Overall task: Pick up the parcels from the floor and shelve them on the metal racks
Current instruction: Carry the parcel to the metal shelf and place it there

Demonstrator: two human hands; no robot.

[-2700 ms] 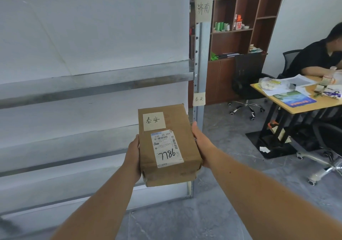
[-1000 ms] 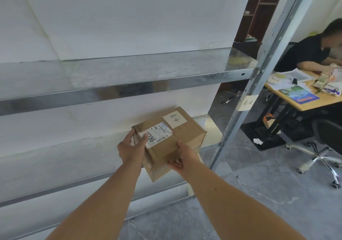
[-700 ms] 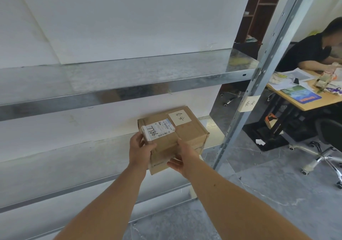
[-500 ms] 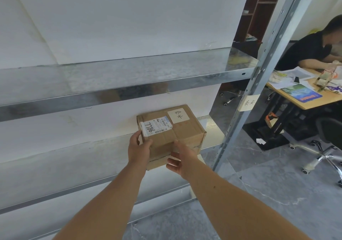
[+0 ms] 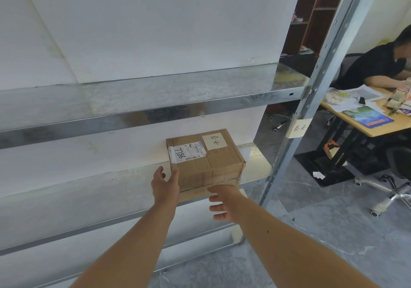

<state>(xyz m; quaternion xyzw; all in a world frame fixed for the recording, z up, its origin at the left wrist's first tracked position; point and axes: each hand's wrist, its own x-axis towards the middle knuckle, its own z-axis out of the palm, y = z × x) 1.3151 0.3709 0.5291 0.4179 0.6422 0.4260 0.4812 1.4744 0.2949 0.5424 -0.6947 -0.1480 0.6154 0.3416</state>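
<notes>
Your parcel [image 5: 205, 161] sits on the rack's lower shelf [image 5: 89, 199], both hands at its near side.

Nearest you, at about 5 o'clock from the box, your right hand [image 5: 224, 205] hangs loosely spread just in front of the box's lower front edge, gripping nothing. At 8 o'clock your left hand [image 5: 165, 184] is spread too, thumb lying against the box's left front corner, fingers apart. The cardboard box rests flat on the shelf, close to the white back panel, its shipping label [image 5: 186, 152] and handwritten note [image 5: 214, 141] facing up. Above, at 12 o'clock, runs the upper shelf [image 5: 133, 101]. At 2 o'clock stands the metal upright [image 5: 311, 101] with a paper tag [image 5: 299, 129]; beyond it, a seated person [image 5: 378, 65] at a desk [image 5: 382, 130].
</notes>
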